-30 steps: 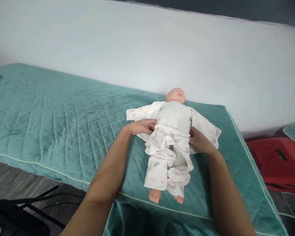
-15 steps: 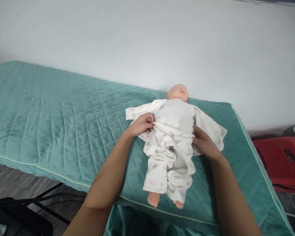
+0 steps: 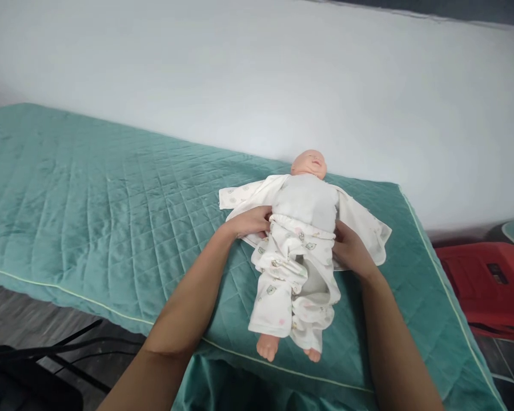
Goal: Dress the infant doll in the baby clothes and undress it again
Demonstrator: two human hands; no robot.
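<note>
A baby doll (image 3: 309,164) lies on its back, its feet toward me. Its torso is wrapped in a plain white layer (image 3: 306,197). Patterned white baby pants (image 3: 278,288) cover its legs, with the gathered waistband at its middle and the toes showing below the cuffs. Beneath the torso a white baby shirt (image 3: 364,220) is spread open, sleeves out to both sides. My left hand (image 3: 252,222) is closed on the pants' waistband at the left hip, fingertips partly hidden. At the opposite hip my right hand (image 3: 351,248) grips the waistband, its fingers tucked behind the doll's side.
A green quilted cover (image 3: 111,217) lies over the table, which stands against a white wall (image 3: 223,74). On the floor at right is a red plastic object (image 3: 484,279). Black furniture parts (image 3: 29,371) stand at lower left.
My left fingers have moved slightly down and further in behind the waistband's side. My right hand has slid a little further in at the other hip. The view has shifted slightly.
</note>
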